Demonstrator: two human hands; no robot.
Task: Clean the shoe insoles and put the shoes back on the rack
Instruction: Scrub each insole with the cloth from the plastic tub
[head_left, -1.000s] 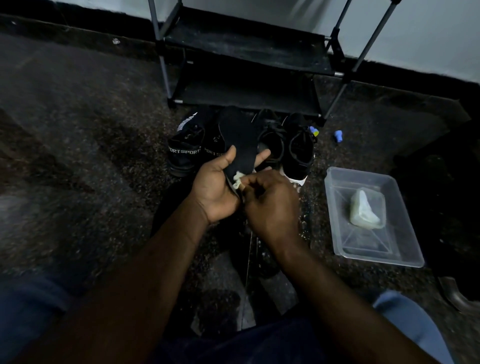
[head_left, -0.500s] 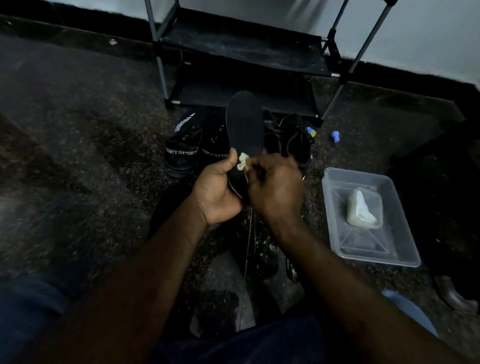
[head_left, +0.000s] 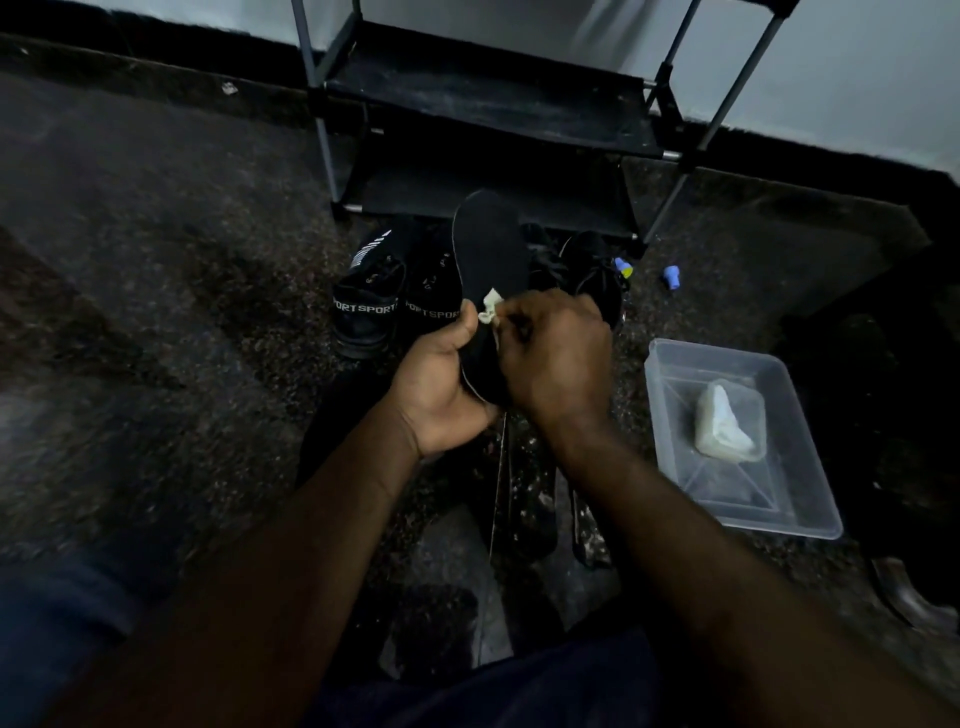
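Observation:
My left hand (head_left: 441, 384) grips the heel end of a black insole (head_left: 488, 249), which stands upright with its toe pointing at the rack. My right hand (head_left: 556, 358) pinches a small pale cloth (head_left: 491, 306) against the insole's middle. Behind the insole, two black shoes marked SPORT (head_left: 371, 306) stand on the floor, and another dark pair (head_left: 592, 275) sits to their right. The black shoe rack (head_left: 488, 104) with its two shelves stands against the wall beyond them.
A clear plastic tub (head_left: 779, 499) holding a pale lump sits on the floor at the right. Small blue objects (head_left: 670, 273) lie near the rack's right leg. Dark insoles and laces (head_left: 524, 493) lie on the floor under my hands. A dark shoe tip (head_left: 904, 597) shows at the far right.
The insole has been raised from a low tilt to upright. My right hand with the cloth has slid up from its heel toward its middle.

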